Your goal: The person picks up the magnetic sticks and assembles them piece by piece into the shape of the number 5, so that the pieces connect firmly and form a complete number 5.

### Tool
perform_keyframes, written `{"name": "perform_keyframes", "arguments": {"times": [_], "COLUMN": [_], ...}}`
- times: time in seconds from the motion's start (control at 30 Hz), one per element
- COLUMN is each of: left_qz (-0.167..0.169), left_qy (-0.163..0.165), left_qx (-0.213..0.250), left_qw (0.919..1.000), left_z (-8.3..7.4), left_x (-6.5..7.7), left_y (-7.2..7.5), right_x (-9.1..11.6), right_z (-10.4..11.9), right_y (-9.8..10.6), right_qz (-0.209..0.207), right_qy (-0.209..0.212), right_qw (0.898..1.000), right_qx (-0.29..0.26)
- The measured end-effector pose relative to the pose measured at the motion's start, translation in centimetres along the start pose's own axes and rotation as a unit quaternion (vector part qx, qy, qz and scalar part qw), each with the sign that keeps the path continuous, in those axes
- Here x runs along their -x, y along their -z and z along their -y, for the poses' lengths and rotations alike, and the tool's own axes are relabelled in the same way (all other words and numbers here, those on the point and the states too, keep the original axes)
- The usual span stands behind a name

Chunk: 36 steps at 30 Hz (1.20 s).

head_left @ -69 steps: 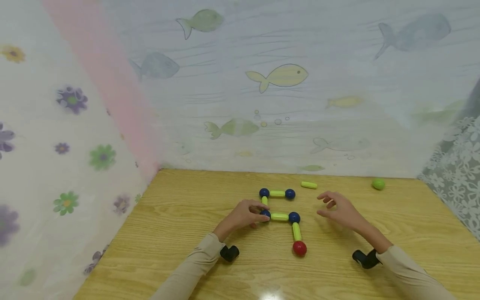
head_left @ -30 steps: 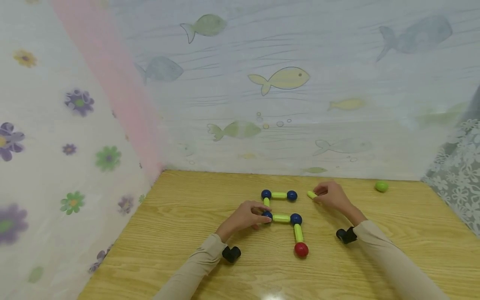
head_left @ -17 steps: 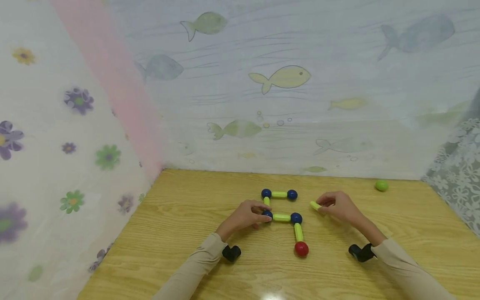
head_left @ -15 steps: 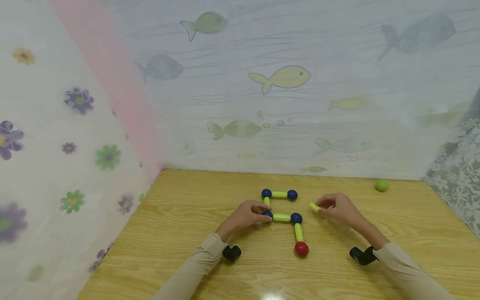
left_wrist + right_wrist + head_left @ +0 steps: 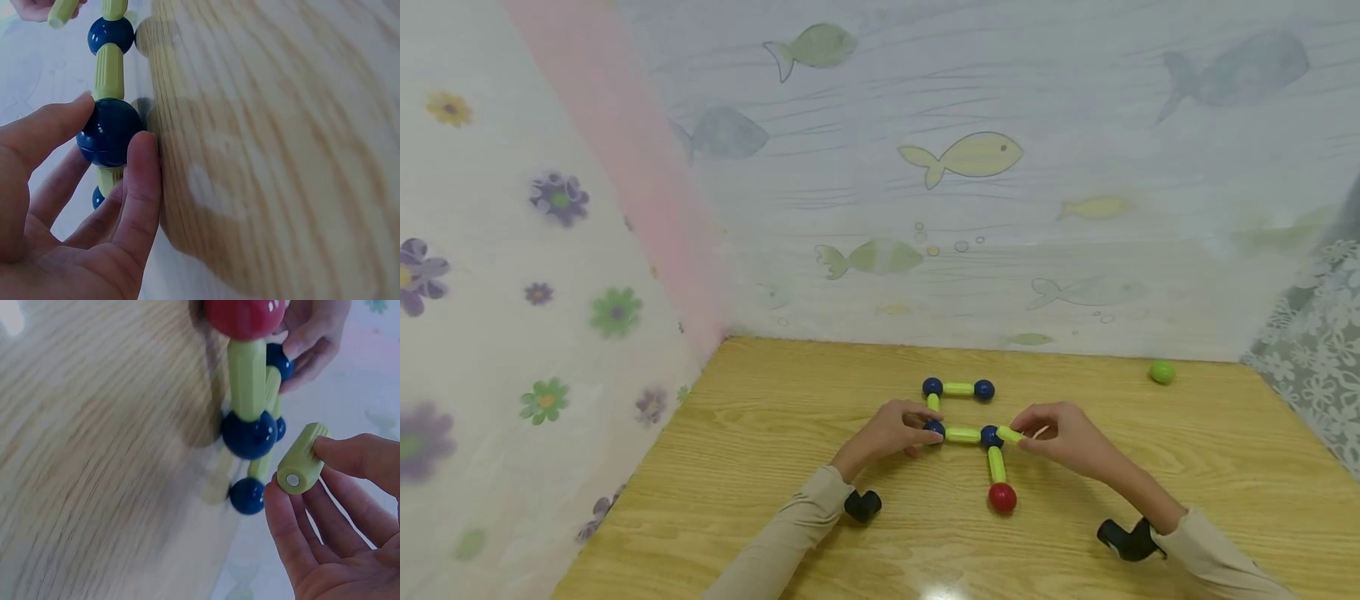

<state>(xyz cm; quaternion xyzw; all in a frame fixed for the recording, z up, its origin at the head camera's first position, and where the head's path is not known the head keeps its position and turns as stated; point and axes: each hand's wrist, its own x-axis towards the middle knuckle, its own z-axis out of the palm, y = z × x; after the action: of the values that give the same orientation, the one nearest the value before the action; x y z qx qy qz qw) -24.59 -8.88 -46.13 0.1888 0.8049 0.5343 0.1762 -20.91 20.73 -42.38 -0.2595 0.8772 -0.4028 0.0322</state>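
Note:
On the wooden table lies a chain of yellow-green magnetic rods and dark blue balls, with a red ball at its near end. My left hand pinches the blue ball at the chain's left corner between thumb and finger. Between thumb and fingers, my right hand holds a loose yellow-green magnetic rod, its round metal end showing in the right wrist view. In the head view that rod overlaps the blue ball above the red one; whether they touch I cannot tell.
A green ball sits at the table's far right, near the wall painted with fish. Flowered wall panels border the left side. Black wrist cameras hang under both forearms.
My right hand picked up the loose rod from the back of the table and brought it nearer and left, to the chain's right-hand blue ball. The left hand stays on its ball.

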Motion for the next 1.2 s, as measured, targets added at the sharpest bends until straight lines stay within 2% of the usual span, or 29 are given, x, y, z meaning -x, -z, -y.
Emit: {"name": "perform_keyframes", "arguments": {"times": [0.3,0.47,0.67,0.93,1.07,1.2], "left_qz": [0.000,-0.019,-0.055,-0.077,-0.081,-0.086], "left_qy": [0.003,-0.011,-0.041,-0.052,-0.057,-0.060], "left_qx": [-0.015,-0.058,-0.127,-0.126,-0.117,-0.111], "left_qw": [0.9999,0.9981,0.9895,0.9876,0.9882,0.9883], "left_z": [-0.3,-0.4,-0.8,-0.7,-0.6,-0.4], "left_x": [0.0,0.1,0.2,0.1,0.0,0.0], "left_y": [-0.1,-0.3,-0.5,-0.6,-0.8,-0.9], "right_x": [-0.1,-0.3,-0.4,-0.3,0.0,0.3], "right_z": [2.2,3.0,3.9,3.8,3.7,3.7], "right_y": [-1.6,-2.5,-3.8,-5.7,-6.3,-6.7], "right_qz": [0.044,0.060,0.075,0.085,0.085,0.084], "right_qy": [0.004,0.022,0.043,0.086,0.106,0.108], "right_qw": [0.998,0.996,0.993,0.991,0.990,0.991], "right_qx": [-0.048,-0.062,-0.074,-0.058,-0.033,-0.015]}}
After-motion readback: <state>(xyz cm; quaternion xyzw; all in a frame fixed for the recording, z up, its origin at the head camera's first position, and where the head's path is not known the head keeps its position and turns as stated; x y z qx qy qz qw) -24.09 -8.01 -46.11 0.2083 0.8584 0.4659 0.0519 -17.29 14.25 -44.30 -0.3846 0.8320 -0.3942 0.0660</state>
